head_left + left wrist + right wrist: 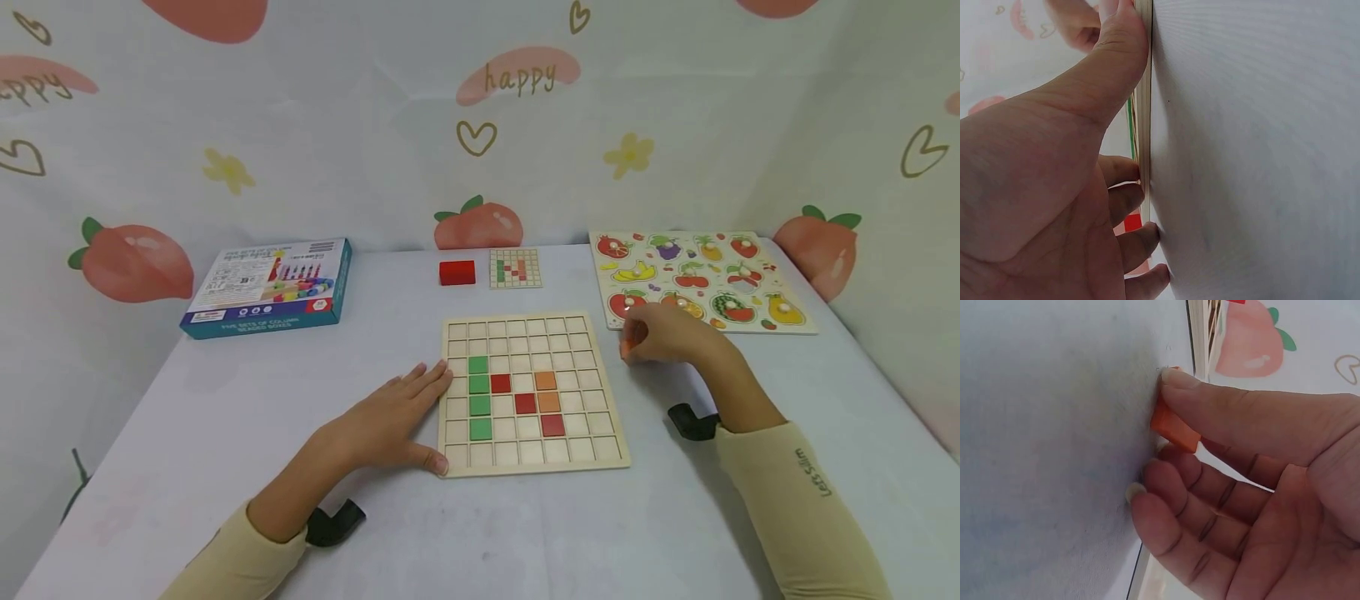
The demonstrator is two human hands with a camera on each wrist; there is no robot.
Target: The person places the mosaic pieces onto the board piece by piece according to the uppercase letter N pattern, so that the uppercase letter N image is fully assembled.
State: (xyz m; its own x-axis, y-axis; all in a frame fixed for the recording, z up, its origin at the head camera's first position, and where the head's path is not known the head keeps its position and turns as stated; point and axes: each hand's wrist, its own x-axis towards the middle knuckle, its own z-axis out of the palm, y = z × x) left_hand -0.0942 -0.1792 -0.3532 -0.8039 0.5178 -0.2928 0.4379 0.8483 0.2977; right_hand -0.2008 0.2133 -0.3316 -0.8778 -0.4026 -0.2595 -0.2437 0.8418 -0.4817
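Observation:
A wooden grid board (531,452) lies flat in the head view. It holds a column of several green tiles (479,406), three red tiles (526,403) in a diagonal and two orange tiles (548,402), one above the other. Along the board's left edge rests my left hand (386,423), fingers extended and thumb at the lower left corner. To the right of the board my right hand (663,335) is low over the table by the fruit puzzle's lower left corner. In the right wrist view it pinches an orange tile (1175,431) between thumb and fingers.
Behind the board stand a red block (457,272) and a small pattern card (515,268) showing a coloured grid. A boxed toy set (266,287) lies at the back left. The fruit peg puzzle (708,292) is at the back right, before a printed cloth.

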